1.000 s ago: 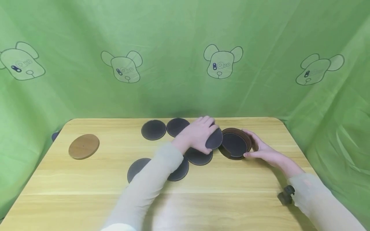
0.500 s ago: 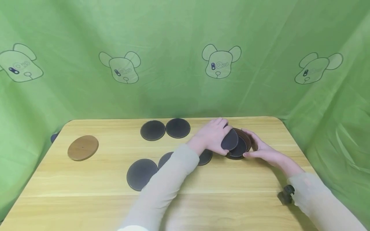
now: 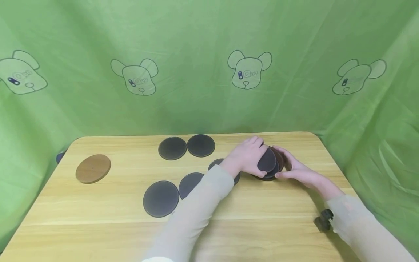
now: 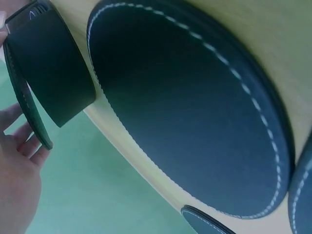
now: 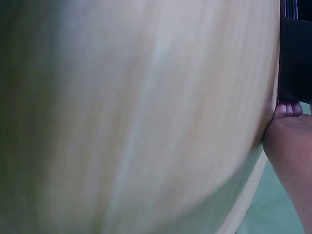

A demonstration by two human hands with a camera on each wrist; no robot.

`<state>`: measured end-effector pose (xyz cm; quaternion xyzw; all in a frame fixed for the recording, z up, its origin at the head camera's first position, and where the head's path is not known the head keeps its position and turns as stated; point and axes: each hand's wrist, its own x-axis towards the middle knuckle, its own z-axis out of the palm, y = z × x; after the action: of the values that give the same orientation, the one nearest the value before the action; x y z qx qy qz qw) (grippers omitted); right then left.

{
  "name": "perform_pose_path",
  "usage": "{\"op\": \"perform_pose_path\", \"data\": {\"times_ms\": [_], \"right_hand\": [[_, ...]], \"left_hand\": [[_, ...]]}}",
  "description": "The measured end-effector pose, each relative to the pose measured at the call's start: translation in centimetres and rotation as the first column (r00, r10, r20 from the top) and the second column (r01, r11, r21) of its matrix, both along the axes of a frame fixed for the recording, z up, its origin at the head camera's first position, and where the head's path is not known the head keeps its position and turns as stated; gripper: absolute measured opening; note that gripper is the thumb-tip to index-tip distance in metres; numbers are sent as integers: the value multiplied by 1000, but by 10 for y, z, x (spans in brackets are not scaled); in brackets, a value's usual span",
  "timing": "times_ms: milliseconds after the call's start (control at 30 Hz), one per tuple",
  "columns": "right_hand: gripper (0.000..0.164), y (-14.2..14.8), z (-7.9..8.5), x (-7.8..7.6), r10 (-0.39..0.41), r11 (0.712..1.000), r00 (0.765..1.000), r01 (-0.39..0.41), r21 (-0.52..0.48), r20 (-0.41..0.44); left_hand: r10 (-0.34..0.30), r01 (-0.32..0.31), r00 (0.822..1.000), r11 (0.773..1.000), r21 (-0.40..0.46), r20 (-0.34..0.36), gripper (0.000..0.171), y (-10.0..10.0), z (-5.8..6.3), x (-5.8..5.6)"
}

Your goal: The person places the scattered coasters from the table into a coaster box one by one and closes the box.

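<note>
1. Left hand [image 3: 248,154] pinches one dark coaster [image 3: 267,160], tilted over the round holder [image 3: 279,158], which stands at the table's 2 o'clock. Judgement: the tilt may jam the coaster against the rim — the left wrist view shows a gap along one side.
2. Right hand [image 3: 296,171] grips the holder at its 3 o'clock. Should this hold slacken, sideways pressure could shift the holder.
3. Left sleeve [image 3: 196,211] crosses over a flat coaster [image 3: 214,164] at the holder's 9 o'clock — contact cannot be told. A lowered forearm could drag it.
</note>
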<state>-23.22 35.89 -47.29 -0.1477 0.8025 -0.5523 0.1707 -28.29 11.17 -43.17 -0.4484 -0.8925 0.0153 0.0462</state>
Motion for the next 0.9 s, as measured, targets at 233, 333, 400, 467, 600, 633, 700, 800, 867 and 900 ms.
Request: {"op": "perform_pose_path", "data": {"times_ms": [233, 333, 400, 467, 600, 633, 700, 800, 867, 900], "right_hand": [[107, -1, 1, 1, 3, 1000, 1000, -3, -12, 7], [107, -1, 1, 1, 3, 1000, 1000, -3, -16, 6], [107, 0, 1, 1, 4, 1000, 1000, -3, -13, 6], [107, 0, 1, 1, 5, 1000, 1000, -5, -8, 6], [107, 0, 1, 2, 6, 1000, 1000, -6, -1, 6], [107, 0, 1, 2, 5, 1000, 1000, -5, 1, 5], [106, 1, 0, 1, 3, 1000, 1000, -3, 3, 3], [106, 2, -1, 1, 2, 1000, 1000, -2, 6, 1], [106, 2, -1, 1, 3, 1000, 1000, -3, 7, 0], [106, 1, -1, 1, 4, 1000, 1000, -4, 8, -2]], "left_hand": [[23, -22, 999, 999, -27, 42, 90, 7, 0, 4], [26, -24, 999, 999, -38, 43, 89, 10, -1, 5], [23, -21, 999, 999, -41, 43, 88, 11, -2, 6], [21, -19, 999, 999, -40, 45, 88, 13, -4, 6], [31, -30, 998, 999, -27, 60, 88, 14, -6, 6], [35, -34, 997, 999, -24, 66, 89, 14, -6, 6], [44, -43, 996, 999, -17, 78, 91, 14, -7, 6], [50, -49, 995, 999, -10, 91, 95, 14, -8, 6], [50, -49, 994, 999, -7, 95, 96, 14, -9, 6], [49, -48, 994, 999, -5, 94, 96, 14, -9, 6]]}}
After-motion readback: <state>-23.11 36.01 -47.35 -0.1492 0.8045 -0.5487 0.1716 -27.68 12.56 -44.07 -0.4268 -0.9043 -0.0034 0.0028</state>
